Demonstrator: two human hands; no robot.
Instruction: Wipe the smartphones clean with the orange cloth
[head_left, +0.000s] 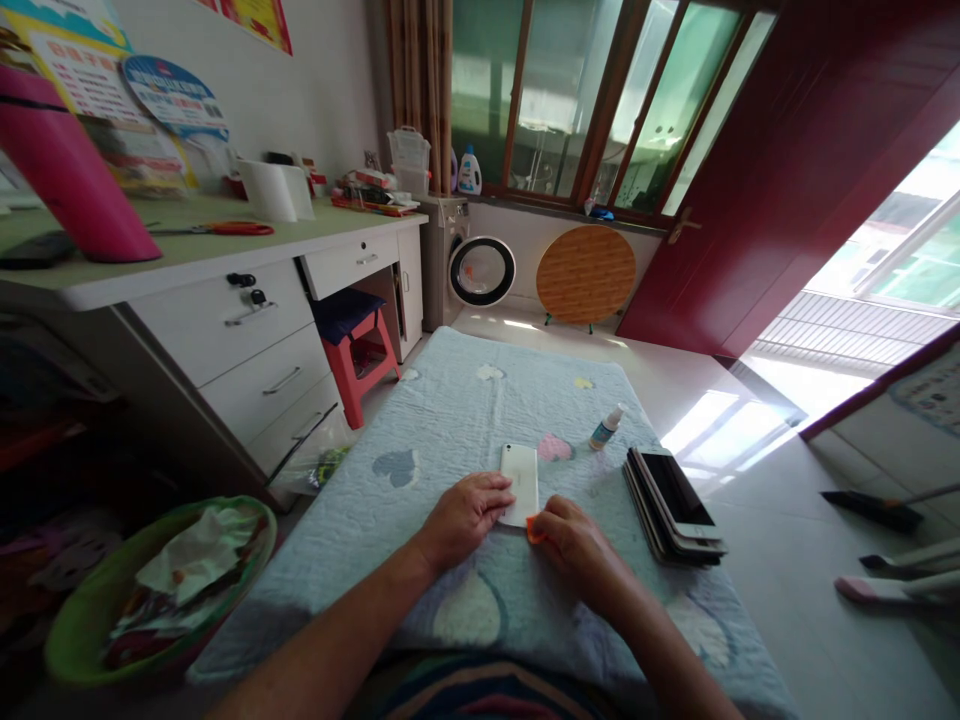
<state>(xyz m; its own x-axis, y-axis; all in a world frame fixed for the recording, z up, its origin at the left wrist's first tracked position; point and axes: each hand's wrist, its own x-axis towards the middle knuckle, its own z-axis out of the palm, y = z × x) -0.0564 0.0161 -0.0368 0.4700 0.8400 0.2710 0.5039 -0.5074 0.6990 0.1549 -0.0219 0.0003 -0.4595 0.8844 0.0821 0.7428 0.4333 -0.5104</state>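
A white smartphone point(523, 470) lies back side up on the padded cover with printed hearts point(450, 430). My left hand point(471, 508) grips its lower left edge, the fingers resting over the back. At the lower right corner of the phone, my right hand point(562, 530) pinches a small orange piece point(535, 530); most of it is hidden by the fingers, so I cannot tell its kind. To the right sits a stack of several smartphones point(673, 505), the top one with its dark screen up. A small spray bottle point(606, 428) stands behind that stack.
On the left, a desk point(360, 225) carries a pink bottle point(82, 180) and orange-handled scissors point(232, 229). A red stool point(360, 355) is tucked by it, and a green basin point(82, 630) with crumpled paper stands on the floor. A washing machine point(442, 260) and red door point(720, 180) are farther back.
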